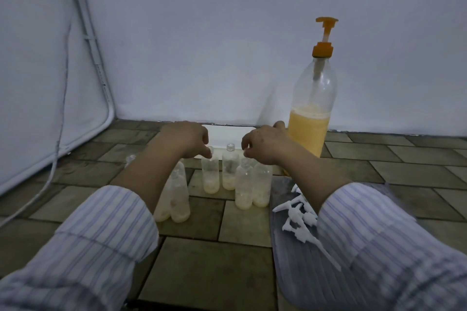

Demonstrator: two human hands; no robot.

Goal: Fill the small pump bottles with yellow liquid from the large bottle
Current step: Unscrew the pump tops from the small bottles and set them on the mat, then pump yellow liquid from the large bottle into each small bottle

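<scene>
mid-fill, by the look of it: small pump bottles [211, 177] clustered on the tiled floor [209, 267] near the wall edge, all uncapped, each with only a shallow yellowish layer at the bottom. left hand [188, 137] curled over the neck of one bottle in the back row, fingertips at its rim, seemingly pinching it. right hand [262, 145] curled above the right-hand pair, thumb and fingers drawn together; cannot tell whether anything sits between them. large bottle [312, 113] upright at the wall, just right of the cluster, orange pump [324, 36] on, roughly half full. white pump heads [297, 219] heaped on a grey cloth [285, 250] at the right. next move likely: carrying one bottle under the spout, steadying it, then pressing the pump.
</scene>
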